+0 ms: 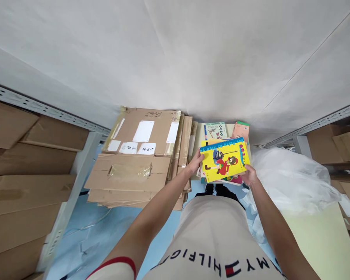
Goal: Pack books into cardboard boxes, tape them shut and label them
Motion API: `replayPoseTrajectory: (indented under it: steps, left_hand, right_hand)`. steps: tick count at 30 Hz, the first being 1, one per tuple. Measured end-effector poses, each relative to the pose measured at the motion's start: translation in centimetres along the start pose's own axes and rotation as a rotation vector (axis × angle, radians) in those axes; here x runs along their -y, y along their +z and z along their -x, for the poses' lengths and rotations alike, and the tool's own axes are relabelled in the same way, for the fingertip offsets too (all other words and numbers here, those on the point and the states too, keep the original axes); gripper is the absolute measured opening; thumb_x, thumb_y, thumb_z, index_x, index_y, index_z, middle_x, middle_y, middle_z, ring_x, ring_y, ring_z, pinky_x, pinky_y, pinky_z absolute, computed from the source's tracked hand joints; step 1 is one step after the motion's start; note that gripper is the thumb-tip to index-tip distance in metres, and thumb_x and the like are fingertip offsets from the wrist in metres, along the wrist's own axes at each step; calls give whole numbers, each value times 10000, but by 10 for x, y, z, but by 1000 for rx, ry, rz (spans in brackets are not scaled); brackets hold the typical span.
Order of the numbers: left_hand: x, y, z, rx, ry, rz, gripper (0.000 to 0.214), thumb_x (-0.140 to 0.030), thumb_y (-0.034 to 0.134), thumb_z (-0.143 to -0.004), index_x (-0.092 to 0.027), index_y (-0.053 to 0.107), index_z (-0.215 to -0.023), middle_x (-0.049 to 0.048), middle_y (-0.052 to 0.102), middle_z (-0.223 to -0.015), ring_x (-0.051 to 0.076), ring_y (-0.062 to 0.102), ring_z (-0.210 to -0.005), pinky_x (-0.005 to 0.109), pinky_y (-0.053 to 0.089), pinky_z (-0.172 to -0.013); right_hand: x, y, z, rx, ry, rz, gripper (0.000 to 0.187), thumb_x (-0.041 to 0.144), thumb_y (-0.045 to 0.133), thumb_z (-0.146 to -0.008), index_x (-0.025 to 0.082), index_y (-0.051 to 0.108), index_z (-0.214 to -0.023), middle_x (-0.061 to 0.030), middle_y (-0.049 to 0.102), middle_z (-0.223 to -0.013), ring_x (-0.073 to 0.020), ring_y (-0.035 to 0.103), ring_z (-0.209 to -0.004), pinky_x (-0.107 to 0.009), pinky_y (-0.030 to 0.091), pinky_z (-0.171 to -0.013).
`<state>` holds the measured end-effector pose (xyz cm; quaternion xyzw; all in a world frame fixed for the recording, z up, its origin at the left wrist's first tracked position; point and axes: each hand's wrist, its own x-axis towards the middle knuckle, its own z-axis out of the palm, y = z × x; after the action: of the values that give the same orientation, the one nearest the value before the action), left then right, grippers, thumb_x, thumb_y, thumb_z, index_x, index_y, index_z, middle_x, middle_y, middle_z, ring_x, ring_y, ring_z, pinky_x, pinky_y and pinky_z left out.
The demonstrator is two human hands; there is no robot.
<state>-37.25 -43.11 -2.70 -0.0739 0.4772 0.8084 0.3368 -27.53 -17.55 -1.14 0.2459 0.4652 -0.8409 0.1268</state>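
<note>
A yellow picture book (224, 162) with a blue top strip and a figure in red lies between my two hands, slightly tilted. My left hand (196, 161) closes on its left edge, and the right edge is gripped by my right hand (250, 175). Edges of other colourful books show just beneath it; I cannot tell whether they are held with it or lie on the table. Behind it are a pale green book (216, 130) and a salmon-coloured book (241, 130), both on a light tabletop (198, 134).
Flattened cardboard boxes (140, 171) are piled left of the books. On the right sits a heap of translucent plastic (291, 181) beside a pale yellow surface (315, 241). Metal shelving with cartons (26, 186) stands at both sides, and a white wall (163, 58) rises ahead.
</note>
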Motion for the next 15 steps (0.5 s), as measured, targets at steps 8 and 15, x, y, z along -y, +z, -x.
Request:
replayPoseTrajectory:
  steps: [8, 15]
  left_hand:
    - [-16, 19, -1, -237, -136, 286, 605, -437, 868, -604, -150, 630, -1080, 145, 753, -1105, 361, 693, -1079, 491, 546, -958]
    - [-12, 45, -23, -391, 91, 450, 484, -448, 766, -734, -191, 647, -1127, 92, 737, -1176, 323, 640, -1186, 435, 553, -962]
  right_hand:
    - [39, 4, -43, -45, -81, 7, 617, 754, 641, -666, 266, 661, -1042, -55, 747, -984, -294, 686, -967, -394, 564, -690]
    - [12, 91, -62, -97, -226, -139, 543, 587, 774, -661, 291, 598, -1081, -20, 748, -1007, -252, 694, -1004, -412, 587, -830]
